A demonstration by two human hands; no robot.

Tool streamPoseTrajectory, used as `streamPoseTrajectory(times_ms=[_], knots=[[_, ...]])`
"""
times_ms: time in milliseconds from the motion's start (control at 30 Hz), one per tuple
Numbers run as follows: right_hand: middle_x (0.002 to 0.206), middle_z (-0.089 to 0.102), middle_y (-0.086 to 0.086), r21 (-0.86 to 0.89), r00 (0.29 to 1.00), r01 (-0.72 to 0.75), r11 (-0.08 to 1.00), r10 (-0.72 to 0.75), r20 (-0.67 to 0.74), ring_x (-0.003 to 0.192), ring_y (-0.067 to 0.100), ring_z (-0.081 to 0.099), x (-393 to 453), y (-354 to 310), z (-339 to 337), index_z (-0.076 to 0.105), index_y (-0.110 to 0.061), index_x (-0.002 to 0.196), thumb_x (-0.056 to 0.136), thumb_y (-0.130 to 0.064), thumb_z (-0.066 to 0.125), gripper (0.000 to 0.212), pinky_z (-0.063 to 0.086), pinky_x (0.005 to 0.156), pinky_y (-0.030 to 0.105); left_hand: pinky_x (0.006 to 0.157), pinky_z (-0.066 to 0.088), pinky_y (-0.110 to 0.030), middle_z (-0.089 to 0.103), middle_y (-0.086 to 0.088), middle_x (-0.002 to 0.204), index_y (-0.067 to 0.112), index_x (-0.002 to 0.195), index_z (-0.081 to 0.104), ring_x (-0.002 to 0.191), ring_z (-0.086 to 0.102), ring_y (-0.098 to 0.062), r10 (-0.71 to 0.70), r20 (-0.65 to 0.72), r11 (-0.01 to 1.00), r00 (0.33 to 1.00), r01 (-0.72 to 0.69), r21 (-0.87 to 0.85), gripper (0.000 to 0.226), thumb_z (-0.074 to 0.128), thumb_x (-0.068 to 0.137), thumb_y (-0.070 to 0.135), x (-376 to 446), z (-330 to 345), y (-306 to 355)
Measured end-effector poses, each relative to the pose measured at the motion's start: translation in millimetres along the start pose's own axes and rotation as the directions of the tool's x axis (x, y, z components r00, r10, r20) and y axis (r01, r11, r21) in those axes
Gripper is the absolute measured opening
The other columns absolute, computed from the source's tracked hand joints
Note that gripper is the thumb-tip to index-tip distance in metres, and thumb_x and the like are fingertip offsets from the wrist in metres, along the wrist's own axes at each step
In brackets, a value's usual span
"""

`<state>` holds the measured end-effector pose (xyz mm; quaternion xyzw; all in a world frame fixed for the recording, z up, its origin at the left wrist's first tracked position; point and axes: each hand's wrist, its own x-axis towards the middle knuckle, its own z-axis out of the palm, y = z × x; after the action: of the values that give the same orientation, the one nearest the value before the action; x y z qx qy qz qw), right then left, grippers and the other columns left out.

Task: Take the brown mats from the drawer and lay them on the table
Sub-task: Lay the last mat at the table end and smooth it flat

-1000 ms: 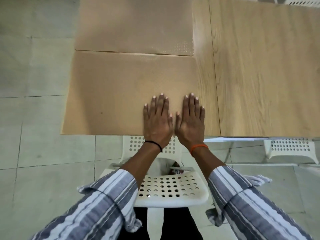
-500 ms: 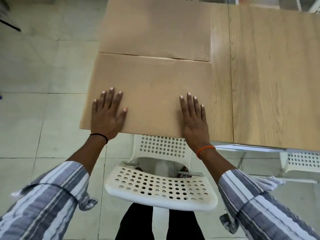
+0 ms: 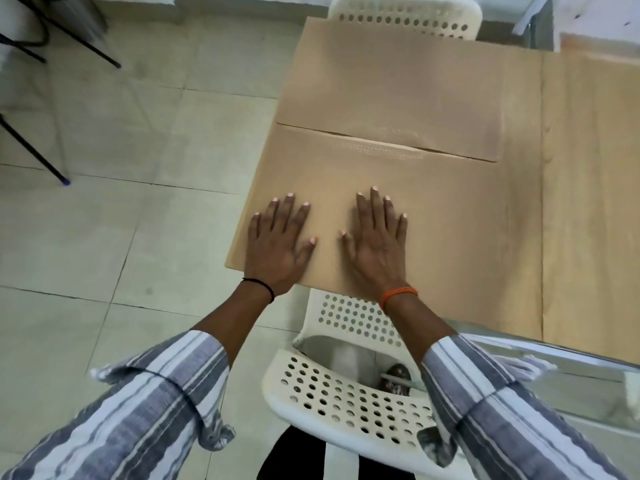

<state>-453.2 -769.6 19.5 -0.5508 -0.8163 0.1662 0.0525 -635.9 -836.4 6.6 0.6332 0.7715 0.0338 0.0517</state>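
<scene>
Two brown mats lie flat on the left end of the wooden table (image 3: 588, 202). The near mat (image 3: 433, 209) reaches the table's front edge, and the far mat (image 3: 391, 84) lies just behind it, their edges meeting with a slight overlap. My left hand (image 3: 278, 242) rests palm down with fingers spread on the near mat's front left corner. My right hand (image 3: 377, 244) lies flat beside it, a hand's width to the right. Neither hand grips anything. No drawer is in view.
A white perforated chair (image 3: 346, 393) stands between me and the table's front edge. Another white chair (image 3: 405, 19) stands behind the table's far side. Black metal legs (image 3: 52, 46) stand on the tiled floor at the far left.
My hands slid apart across the near mat, then my right hand moved back left toward my left hand. The view shifted so the table sits further right.
</scene>
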Motion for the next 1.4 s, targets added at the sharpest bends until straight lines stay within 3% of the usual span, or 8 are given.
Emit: streamPoseTrajectory(times_ms=[167,333,433,633,1100,1300,1400], knots=[[0.166,0.01,0.006,-0.103,1.0,-0.021,0.994,0.018,-0.026,0.153,0.029,0.009,3.0,-5.7,19.4,0.017,-0.023,0.158,0.096,-0.053,0.023,0.068,0.003,0.121,0.058,0.108,0.027,-0.045,0.036,-0.002,0.153,0.02,0.147,0.037,0.139,0.033,-0.023,0.01,-0.026,0.995,1.0,-0.012,-0.097,0.054,0.033,0.097,0.041,32.6,-9.5,-3.8],[0.167,0.006,0.003,-0.107,0.998,-0.027,0.994,0.021,-0.05,0.154,0.027,0.004,2.6,-4.8,21.2,0.013,-0.025,0.158,0.097,-0.053,0.023,0.068,0.003,0.121,0.058,0.12,0.01,-0.045,0.013,0.003,0.163,0.025,0.154,0.02,0.15,0.01,-0.02,0.152,0.065,0.982,0.986,-0.143,-0.124,0.056,0.028,0.101,0.039,92.6,-9.6,14.0],[0.167,0.004,0.002,-0.112,0.998,-0.024,0.993,0.017,-0.061,0.154,0.025,0.003,2.5,-3.6,22.6,0.01,-0.026,0.159,0.098,-0.053,0.025,0.068,0.003,0.121,0.057,0.121,0.005,-0.043,0.008,0.006,0.164,0.032,0.155,0.016,0.151,0.005,-0.019,0.168,0.086,0.982,0.982,-0.159,-0.101,0.057,0.026,0.101,0.045,110.3,-6.1,3.0],[0.167,0.003,0.0,-0.115,0.998,-0.032,0.993,0.025,-0.065,0.154,0.025,0.003,3.3,-2.3,23.8,0.011,-0.028,0.159,0.097,-0.055,0.024,0.068,0.004,0.121,0.057,0.119,0.013,-0.044,0.004,0.006,0.164,0.033,0.155,0.012,0.151,0.004,-0.018,-0.005,0.028,0.992,1.0,0.009,-0.126,0.061,0.027,0.098,0.052,101.5,-3.2,-46.2],[0.167,0.005,-0.001,-0.103,0.998,-0.04,0.994,0.034,-0.057,0.154,0.024,0.004,5.2,-0.9,23.1,0.012,-0.029,0.158,0.097,-0.058,0.023,0.068,0.006,0.121,0.056,0.121,0.007,-0.045,0.003,0.005,0.164,0.032,0.155,0.009,0.151,0.003,-0.017,-0.007,0.01,0.995,1.0,0.008,-0.103,0.062,0.025,0.098,0.052,98.6,-3.1,-48.6],[0.167,0.005,-0.001,-0.107,0.998,-0.036,0.994,0.03,-0.05,0.154,0.024,0.004,5.0,-0.6,23.4,0.011,-0.029,0.158,0.097,-0.057,0.022,0.069,0.004,0.121,0.056,0.119,0.014,-0.049,0.015,-0.003,0.163,0.031,0.155,0.011,0.149,0.012,-0.025,-0.202,0.062,0.967,0.977,0.209,-0.144,0.064,0.025,0.098,0.054,93.0,-7.9,-53.0],[0.167,0.003,-0.001,-0.091,0.999,-0.034,0.995,0.032,-0.019,0.154,0.024,0.002,4.7,-4.2,19.0,0.01,-0.029,0.158,0.097,-0.057,0.021,0.069,0.001,0.122,0.055,0.117,0.019,-0.048,0.018,-0.004,0.161,0.021,0.153,0.022,0.148,0.016,-0.026,-0.171,0.021,0.979,0.985,0.172,-0.113,0.064,0.03,0.098,0.052,75.4,-16.7,-50.1]])
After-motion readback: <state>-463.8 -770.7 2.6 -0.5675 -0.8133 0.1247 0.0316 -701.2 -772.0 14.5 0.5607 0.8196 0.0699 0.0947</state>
